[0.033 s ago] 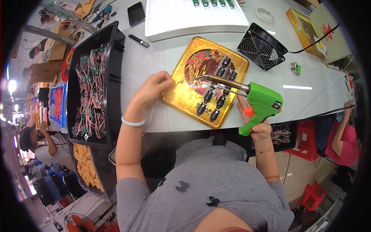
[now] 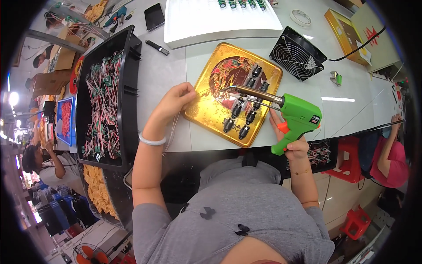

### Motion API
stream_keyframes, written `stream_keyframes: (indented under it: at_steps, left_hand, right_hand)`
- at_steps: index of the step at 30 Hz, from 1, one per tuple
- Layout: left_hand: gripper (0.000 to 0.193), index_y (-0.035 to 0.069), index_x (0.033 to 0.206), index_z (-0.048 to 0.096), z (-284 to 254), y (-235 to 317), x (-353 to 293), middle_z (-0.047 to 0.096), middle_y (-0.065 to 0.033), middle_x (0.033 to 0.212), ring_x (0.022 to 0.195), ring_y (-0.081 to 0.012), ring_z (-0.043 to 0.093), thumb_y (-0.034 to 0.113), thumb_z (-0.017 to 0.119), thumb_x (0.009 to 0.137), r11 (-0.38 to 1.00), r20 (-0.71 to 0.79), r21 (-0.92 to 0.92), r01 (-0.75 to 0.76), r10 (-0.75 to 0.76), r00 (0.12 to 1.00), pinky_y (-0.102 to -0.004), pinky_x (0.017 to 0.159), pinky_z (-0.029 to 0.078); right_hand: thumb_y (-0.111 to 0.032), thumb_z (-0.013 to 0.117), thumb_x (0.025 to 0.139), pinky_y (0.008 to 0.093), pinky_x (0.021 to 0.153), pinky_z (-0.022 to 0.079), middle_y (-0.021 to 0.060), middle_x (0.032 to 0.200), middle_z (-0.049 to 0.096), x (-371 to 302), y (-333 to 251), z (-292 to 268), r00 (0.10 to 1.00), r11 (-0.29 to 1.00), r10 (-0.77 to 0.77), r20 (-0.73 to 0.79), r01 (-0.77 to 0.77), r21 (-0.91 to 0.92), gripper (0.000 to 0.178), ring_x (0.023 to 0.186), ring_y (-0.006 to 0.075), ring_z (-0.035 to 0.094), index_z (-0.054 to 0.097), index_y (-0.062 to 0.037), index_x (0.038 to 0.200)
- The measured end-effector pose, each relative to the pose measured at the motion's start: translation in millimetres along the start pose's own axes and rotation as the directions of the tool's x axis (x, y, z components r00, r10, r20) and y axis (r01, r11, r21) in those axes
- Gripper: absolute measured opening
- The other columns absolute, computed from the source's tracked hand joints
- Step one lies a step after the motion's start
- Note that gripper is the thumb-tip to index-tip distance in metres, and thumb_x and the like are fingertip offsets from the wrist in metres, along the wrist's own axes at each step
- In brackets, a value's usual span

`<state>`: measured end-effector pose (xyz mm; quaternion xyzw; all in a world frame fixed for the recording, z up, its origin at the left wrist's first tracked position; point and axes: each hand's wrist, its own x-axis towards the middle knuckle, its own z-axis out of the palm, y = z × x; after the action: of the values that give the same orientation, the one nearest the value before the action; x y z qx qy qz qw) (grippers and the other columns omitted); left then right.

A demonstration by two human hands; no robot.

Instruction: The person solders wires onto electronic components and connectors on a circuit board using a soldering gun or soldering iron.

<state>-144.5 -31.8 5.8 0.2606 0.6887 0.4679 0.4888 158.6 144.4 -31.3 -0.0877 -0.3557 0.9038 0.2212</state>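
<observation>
My right hand [image 2: 295, 146] is wrapped round the handle of a green soldering gun [image 2: 301, 115] with an orange trigger. Its long metal barrel points left across a gold tin lid [image 2: 200, 108], and its bent tip is over the lid's dark printed middle. At the lid's left edge, my left hand [image 2: 179, 97] pinches thin wires [image 2: 174, 127], which hang down below the fingers. A fine strand seems to run from the fingertips toward the gun's tip. On the lid's right half stand two rows of small black parts [image 2: 251, 116], partly covered by the barrel.
A black bin [image 2: 130, 83] of wired green boards stands at left. Behind the lid are a white foam tray [image 2: 220, 26], a phone [image 2: 154, 16] and a black strap-like item [image 2: 157, 47]. A black fan [image 2: 299, 55] with a cable and a tape roll [image 2: 300, 18] are at right.
</observation>
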Motion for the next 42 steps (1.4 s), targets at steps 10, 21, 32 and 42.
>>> stream_keyframes:
  at_steps: [10, 21, 32, 42]
  left_hand:
    - [0.01, 0.003, 0.08, 0.05, 18.7, -15.3, -21.9, 0.047, 0.003, 0.064, 0.054, -0.0035, 0.039, 0.01, 0.05, 0.087, 0.997, -0.158, 0.041, -0.063, 0.069, 0.985, -0.0178, 0.049, 0.032]
    - [0.008, 0.003, 0.073, 0.06, 27.1, 34.3, -34.3, 0.054, -0.0061, 0.065, 0.069, -0.0204, 0.05, 0.011, 0.064, 0.073, 0.434, 0.03, 0.874, -0.22, 0.403, 0.915, -0.0327, 0.073, 0.037]
    - [0.006, -0.001, 0.08, 0.05, 50.3, 34.2, -53.0, 0.052, -0.0103, 0.066, 0.063, -0.0246, 0.049, 0.004, 0.053, 0.081, 0.829, -0.017, 0.498, -0.255, 0.303, 0.953, -0.0302, 0.062, 0.041]
    - [0.013, -0.002, 0.079, 0.049, 144.3, 2.5, -50.8, 0.053, -0.0176, 0.071, 0.066, -0.0329, 0.052, 0.01, 0.051, 0.083, 0.845, -0.198, 0.494, -0.204, 0.338, 0.92, -0.0381, 0.061, 0.041]
  right_hand:
    - [-0.008, 0.059, 0.049, 0.0414, 0.108, 0.011, 0.0174, 0.13, 0.038, 24.4, -9.7, 5.6, 0.999, 0.999, -0.006, -0.051, 0.004, -0.038, 0.08, 0.129, 0.0333, 0.022, 0.038, -0.0007, 0.126]
    - [-0.019, 0.067, 0.06, 0.0247, 0.053, 0.035, 0.0092, 0.074, 0.049, -30.9, -31.7, 7.9, 0.999, 0.98, -0.04, -0.029, 0.034, -0.195, 0.068, 0.062, 0.0143, 0.045, 0.041, 0.0001, 0.12]
    - [-0.021, 0.068, 0.061, 0.0242, 0.055, 0.037, 0.0102, 0.076, 0.052, -81.8, -36.4, -6.6, 0.99, 0.938, -0.027, -0.139, -0.023, -0.346, 0.064, 0.065, 0.0144, 0.047, 0.044, -0.0008, 0.116]
    - [-0.025, 0.068, 0.06, 0.0233, 0.055, 0.039, 0.0164, 0.096, 0.049, -101.9, -21.3, -15.7, 0.994, 0.915, -0.061, -0.096, 0.017, -0.404, 0.055, 0.073, 0.015, 0.048, 0.049, -0.0001, 0.105]
